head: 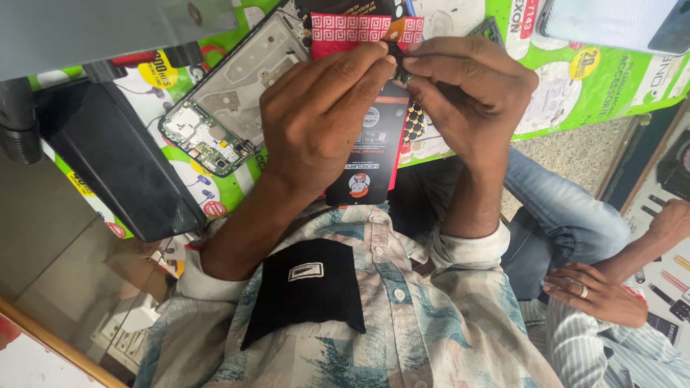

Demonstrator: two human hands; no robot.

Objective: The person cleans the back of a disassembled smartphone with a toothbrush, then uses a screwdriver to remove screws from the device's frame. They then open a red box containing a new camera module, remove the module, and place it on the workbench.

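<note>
Left hand [323, 118] and right hand [471, 100] pinch a small dark part [397, 61] at twelve o'clock; its long axis cannot be told.

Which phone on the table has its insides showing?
The opened phone left of the hands: its green circuit board and bare metal frame show. The black one beside it and the pale one are closed.

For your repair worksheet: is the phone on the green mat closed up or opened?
Opened: the phone frame lies with its back off, its circuit board and bare metal tray exposed.
</note>
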